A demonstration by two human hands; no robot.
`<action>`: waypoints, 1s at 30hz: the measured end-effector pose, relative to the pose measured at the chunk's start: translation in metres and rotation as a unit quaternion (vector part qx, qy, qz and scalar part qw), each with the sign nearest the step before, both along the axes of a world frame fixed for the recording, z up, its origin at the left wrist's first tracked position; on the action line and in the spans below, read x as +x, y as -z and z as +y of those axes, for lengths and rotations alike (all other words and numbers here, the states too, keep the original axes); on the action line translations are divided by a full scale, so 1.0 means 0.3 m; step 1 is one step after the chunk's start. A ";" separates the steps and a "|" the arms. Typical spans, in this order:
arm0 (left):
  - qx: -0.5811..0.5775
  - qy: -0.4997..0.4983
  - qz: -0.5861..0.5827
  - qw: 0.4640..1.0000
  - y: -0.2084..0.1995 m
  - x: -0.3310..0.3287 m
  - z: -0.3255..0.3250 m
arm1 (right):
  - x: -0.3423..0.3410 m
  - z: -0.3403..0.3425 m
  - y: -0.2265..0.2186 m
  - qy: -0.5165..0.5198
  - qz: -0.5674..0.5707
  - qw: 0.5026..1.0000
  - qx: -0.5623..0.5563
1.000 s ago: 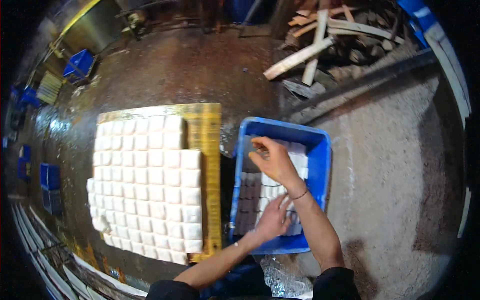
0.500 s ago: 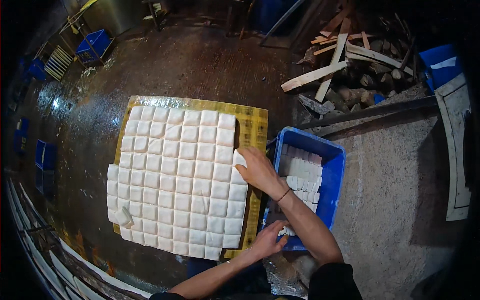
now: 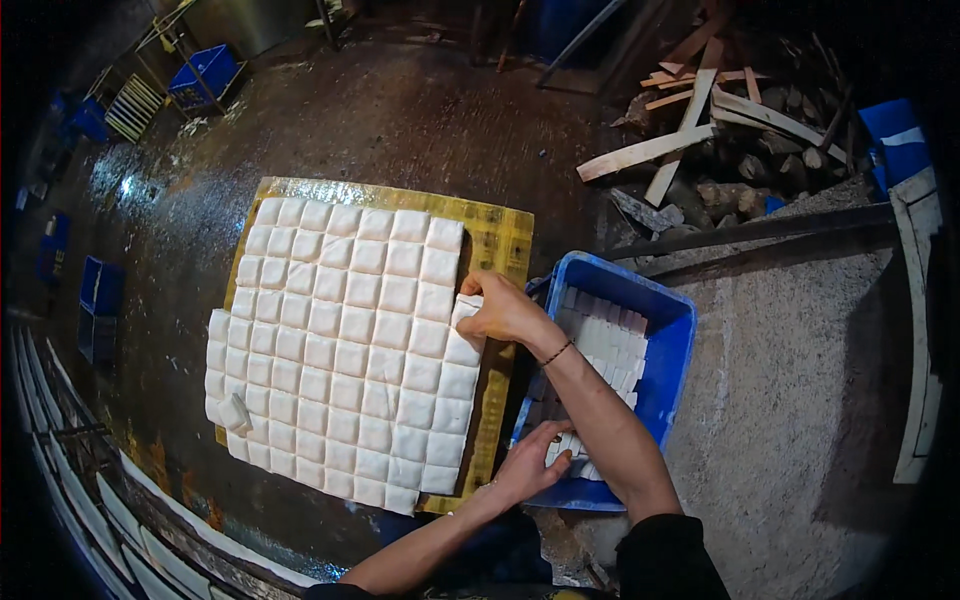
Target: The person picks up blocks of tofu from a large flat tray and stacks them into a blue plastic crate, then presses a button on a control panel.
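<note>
White tofu squares [image 3: 357, 323] lie in a scored slab on a yellow board [image 3: 500, 240]. At the slab's right edge, my right hand [image 3: 505, 308] pinches one tofu square [image 3: 467, 306] between thumb and fingers. The blue crate [image 3: 680, 375] beside the board holds rows of tofu pieces [image 3: 608, 335] standing close together. My left hand [image 3: 530, 465] reaches over the crate's near left side, thumb and fingers apart, next to the nearest pieces; its fingertips are partly hidden. One loose tofu square [image 3: 235, 413] sits tilted on top of the slab at the left.
Split wood and planks [image 3: 650, 152] are heaped at the far right, behind a dark beam [image 3: 760, 235]. Blue crates [image 3: 203, 75] stand on the wet floor at the far left, another pair [image 3: 100, 300] nearer. Pale slats [image 3: 85, 500] run along the lower left.
My right hand's grip has closed around the tofu square at the slab's edge, its fingers now more bent. The left hand stays by the crate. The whole view has shifted slightly.
</note>
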State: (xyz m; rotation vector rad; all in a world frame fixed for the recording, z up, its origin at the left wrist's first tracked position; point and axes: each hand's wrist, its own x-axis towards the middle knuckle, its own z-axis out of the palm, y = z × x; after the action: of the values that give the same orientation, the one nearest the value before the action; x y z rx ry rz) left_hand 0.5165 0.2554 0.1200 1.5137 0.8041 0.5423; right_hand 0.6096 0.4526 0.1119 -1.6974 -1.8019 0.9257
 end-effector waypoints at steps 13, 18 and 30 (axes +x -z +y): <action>0.117 0.018 0.055 0.991 0.321 0.558 0.044 | 0.862 -0.335 -0.177 0.094 0.193 0.947 -0.240; 0.255 0.043 0.190 0.947 0.477 0.849 0.062 | 1.135 -0.501 0.112 0.104 0.034 0.943 -0.314; 0.272 0.148 0.297 0.903 0.658 0.929 0.060 | 1.071 -0.531 0.446 -0.108 -0.343 0.863 -0.355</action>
State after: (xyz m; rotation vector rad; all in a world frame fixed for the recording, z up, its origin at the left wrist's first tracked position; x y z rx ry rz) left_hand 0.7951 0.2735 -0.0773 2.3361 0.8950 0.0533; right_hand 0.9308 0.2934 -0.0219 -2.5690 -2.3082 1.3066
